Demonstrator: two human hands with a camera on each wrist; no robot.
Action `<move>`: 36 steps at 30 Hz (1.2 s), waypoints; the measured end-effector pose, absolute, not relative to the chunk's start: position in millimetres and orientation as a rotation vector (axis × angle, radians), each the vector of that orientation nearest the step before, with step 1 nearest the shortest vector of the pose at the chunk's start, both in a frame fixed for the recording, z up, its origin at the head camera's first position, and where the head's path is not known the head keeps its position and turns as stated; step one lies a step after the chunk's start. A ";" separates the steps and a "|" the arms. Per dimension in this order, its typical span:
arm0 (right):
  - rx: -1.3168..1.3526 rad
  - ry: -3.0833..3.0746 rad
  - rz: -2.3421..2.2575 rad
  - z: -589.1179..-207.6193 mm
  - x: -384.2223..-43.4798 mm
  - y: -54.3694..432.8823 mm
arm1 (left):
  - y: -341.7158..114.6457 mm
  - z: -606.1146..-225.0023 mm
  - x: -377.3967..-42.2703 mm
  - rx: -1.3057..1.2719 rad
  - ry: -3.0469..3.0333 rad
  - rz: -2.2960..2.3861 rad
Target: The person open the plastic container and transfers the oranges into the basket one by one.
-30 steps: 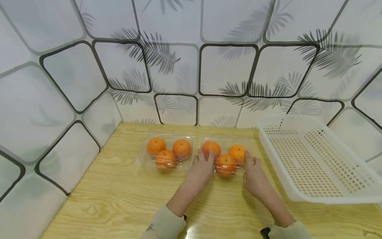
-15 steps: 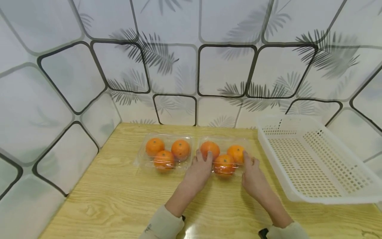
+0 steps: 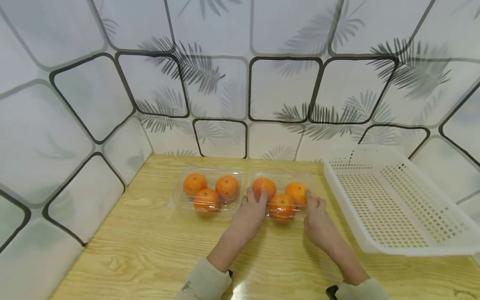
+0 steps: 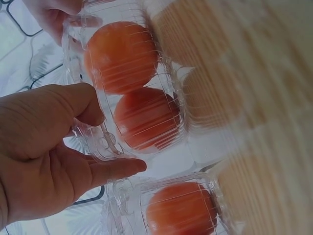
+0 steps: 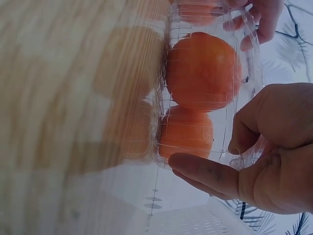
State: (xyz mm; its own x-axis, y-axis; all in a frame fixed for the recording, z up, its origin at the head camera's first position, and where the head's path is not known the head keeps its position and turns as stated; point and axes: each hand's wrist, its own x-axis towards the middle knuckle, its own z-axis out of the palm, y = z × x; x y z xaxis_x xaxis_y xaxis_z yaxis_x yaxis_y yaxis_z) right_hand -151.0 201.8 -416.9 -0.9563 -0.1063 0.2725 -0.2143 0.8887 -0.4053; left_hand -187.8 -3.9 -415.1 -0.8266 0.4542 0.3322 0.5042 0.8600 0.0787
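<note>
Two clear plastic clamshell boxes of oranges stand side by side in the head view. Both my hands hold the right-hand box (image 3: 286, 175), one at each end, and several loose-skinned oranges (image 3: 282, 206) sit inside it. My left hand (image 3: 249, 214) grips the left end, thumb on the lid's front edge and fingers along the side. At the other end my right hand (image 3: 320, 221) grips likewise; the right wrist view shows its thumb bent on the rim and straight fingers against the end wall. The left box (image 3: 215, 170), untouched, also contains oranges (image 3: 206, 201).
A white perforated plastic basket (image 3: 346, 208) stands on the right of the wood-grain table (image 3: 150, 250). Patterned wall covering (image 3: 221, 137) encloses the back and left side. The left box lies close beside my left hand.
Both hands keep the same hold on the right box. The whole view shifts very slightly; otherwise boxes and basket stay put.
</note>
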 end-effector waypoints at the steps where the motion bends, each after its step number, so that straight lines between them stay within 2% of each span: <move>1: 0.249 -2.812 0.646 -416.7 -150.8 202.1 | -4.2 -414.3 -187.9 -0.725 -2.747 -0.245; 15: 0.249 -2.849 0.688 -413.7 -152.5 204.8 | -13.7 -405.7 -193.9 -0.786 -2.894 -0.628; 27: 0.082 -2.981 0.980 -407.6 -151.5 216.3 | -16.5 -411.3 -192.3 -0.857 -2.741 -0.785; 36: 0.141 -2.894 1.057 -402.7 -157.0 223.4 | -18.4 -408.8 -193.2 -0.804 -2.839 -0.918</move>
State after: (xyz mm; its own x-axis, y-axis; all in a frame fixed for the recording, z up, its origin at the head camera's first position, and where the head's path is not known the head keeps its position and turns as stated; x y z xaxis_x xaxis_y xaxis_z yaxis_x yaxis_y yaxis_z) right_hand -157.0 223.4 -402.7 -0.9942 -0.0662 0.0852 -0.1055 0.7612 -0.6398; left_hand -193.2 -18.4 -408.8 -0.8635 0.4623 0.2015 0.4928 0.6884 0.5323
